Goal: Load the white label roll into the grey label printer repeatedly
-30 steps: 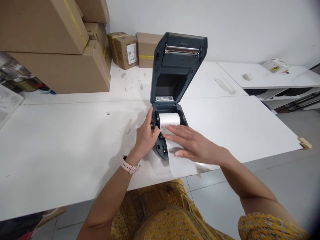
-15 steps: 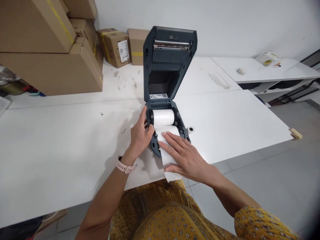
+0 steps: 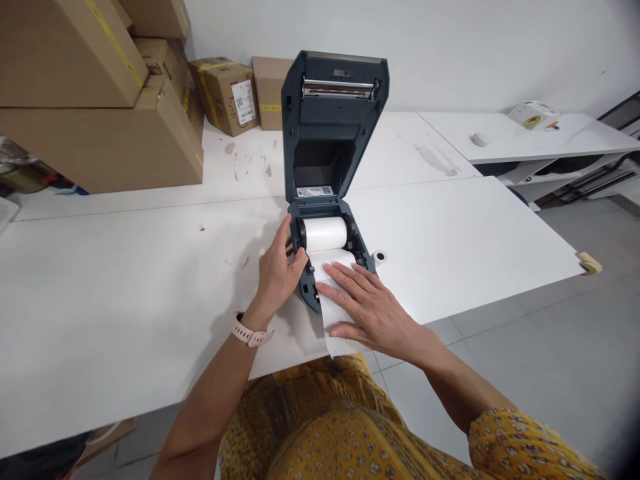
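Observation:
A dark grey label printer [image 3: 296, 267] sits on the white table with its lid [image 3: 323, 120] raised. Inside it, a roll of white labels [image 3: 326, 233] rests between black holders. From the roll a strip of label paper [image 3: 330, 337] runs toward me over the printer's front, its end hanging past the body. My left hand [image 3: 280, 270] grips the printer's left side, thumb on the rim and fingers along the outer wall. Flat on the strip lies my right hand [image 3: 367, 307], fingers stretched out. It covers part of the paper and the front right corner.
Right of the printer is a small white roll with a dark core [image 3: 381, 258]. Cardboard boxes [image 3: 100, 147] are stacked at the back left. A white box [image 3: 534, 115] and a small whitish object [image 3: 480, 139] are on the far right surface. The table's front edge runs close to me.
The view has shifted very slightly. Both hands keep the same places on the printer and the paper strip.

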